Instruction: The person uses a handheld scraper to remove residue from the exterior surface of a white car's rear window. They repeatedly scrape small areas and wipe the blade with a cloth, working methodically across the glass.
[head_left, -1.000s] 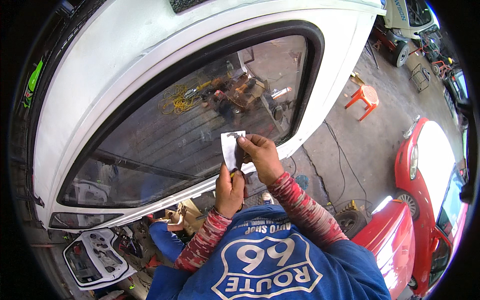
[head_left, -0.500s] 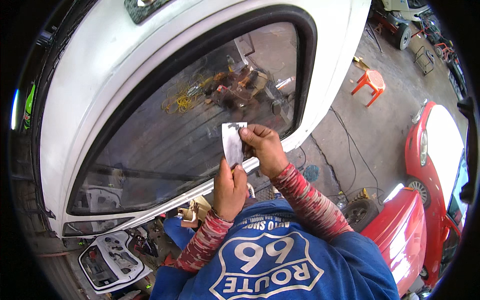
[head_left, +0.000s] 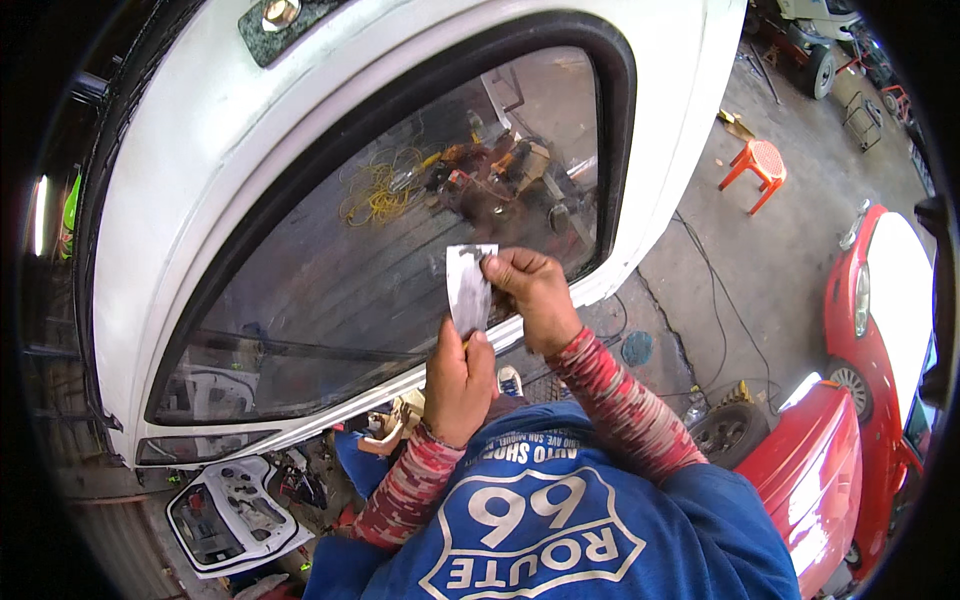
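Observation:
A small whitish rectangular strip (head_left: pixel 468 285), grey-smeared in its middle and dark along its upper edge, is held upright between my hands. My left hand (head_left: pixel 460 385) pinches its lower end, thumb and fingers pressed together. At that thumb a tiny yellow-orange spot shows, too small to name. My right hand (head_left: pixel 535 295) grips the strip's upper right side, with the thumb on its face. Behind the strip is the black-framed vehicle window (head_left: pixel 330 310), set in a white body panel (head_left: pixel 190 170). The strip appears apart from the glass.
A loose white car door (head_left: pixel 240 515) lies at lower left. To the right are a red body panel (head_left: pixel 800 490), a wheel (head_left: pixel 730 432), a red car (head_left: pixel 850 290), black cables (head_left: pixel 715 290) and an orange stool (head_left: pixel 757 170). Yellow cord (head_left: pixel 385 190) shows through the glass.
My view has shifted slightly, so the window and the workshop sit a little farther right in the picture. Both hands keep the same hold on the strip.

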